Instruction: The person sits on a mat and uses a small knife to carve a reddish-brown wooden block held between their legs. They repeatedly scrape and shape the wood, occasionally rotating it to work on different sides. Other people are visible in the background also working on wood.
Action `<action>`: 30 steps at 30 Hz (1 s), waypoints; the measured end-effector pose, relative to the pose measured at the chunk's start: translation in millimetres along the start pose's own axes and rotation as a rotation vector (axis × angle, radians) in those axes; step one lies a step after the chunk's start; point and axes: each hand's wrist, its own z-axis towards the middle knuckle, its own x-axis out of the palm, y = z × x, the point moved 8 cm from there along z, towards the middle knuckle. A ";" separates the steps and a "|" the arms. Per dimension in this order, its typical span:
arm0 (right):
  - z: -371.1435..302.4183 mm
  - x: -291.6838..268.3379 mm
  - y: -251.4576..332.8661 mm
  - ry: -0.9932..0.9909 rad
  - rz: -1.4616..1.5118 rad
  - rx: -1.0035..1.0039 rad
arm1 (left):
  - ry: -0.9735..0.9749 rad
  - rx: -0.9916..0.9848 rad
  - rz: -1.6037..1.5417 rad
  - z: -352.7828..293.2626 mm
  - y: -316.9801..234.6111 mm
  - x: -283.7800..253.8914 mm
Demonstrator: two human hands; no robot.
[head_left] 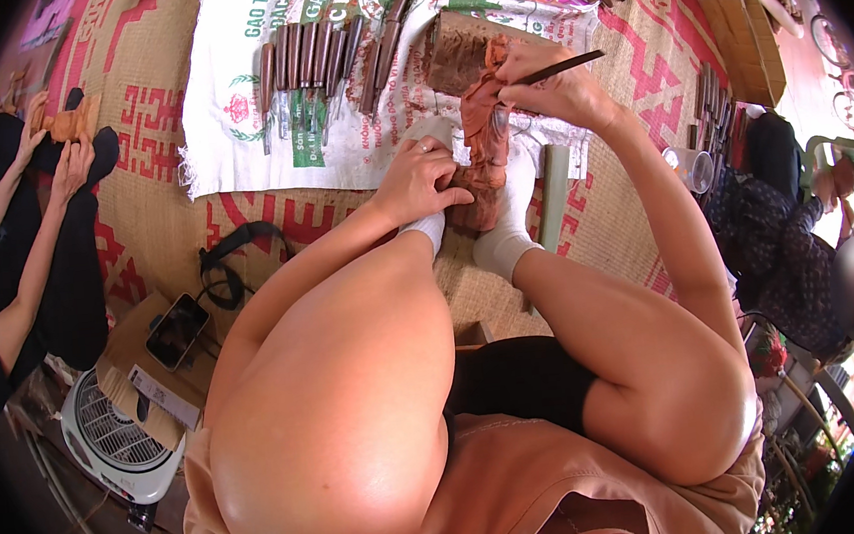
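Two bare hands at work here, and the wooden thing they're on is a slim, reddish-brown carved figure (pixel 486 142), propped between the person's feet in pale grey socks (pixel 508 246), just in front of the shins. The left hand (pixel 418 182), wearing a ring, is down at the figure's lower end. Its fingers are bent and bunched close together, thumb stretched out along the base; can't tell how firmly it's gripping. The right hand (pixel 558 86) is up by the figure's top end, thumb and fingers pinching a thin, dark-handled tool (pixel 572 65) that angles off to the right. Tip's hidden, so no idea if it's touching the wood.

Just beyond the figure there's a chunky brown block (pixel 453 56) on a white printed woven sack (pixel 210 123), plus a bunch of dark-handled tools (pixel 293 59) lined up to its left. A long grey-green bar (pixel 555 197) lies right of the feet on the red-patterned straw mat (pixel 168 222). Over on the left, a co-worker's two hands (pixel 71 175) hold a lighter orange-brown carving (pixel 73 121).
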 end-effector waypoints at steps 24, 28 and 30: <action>4.4 -5.2 3.7 -0.074 -0.147 0.492 | 0.067 0.001 0.000 1.2 2.7 4.3; 5.0 -3.4 6.8 -0.236 -0.213 0.242 | 0.039 0.003 0.012 -1.1 3.0 4.3; 0.9 3.3 34.7 -0.317 -0.477 0.056 | 0.051 0.003 0.017 0.2 2.4 4.3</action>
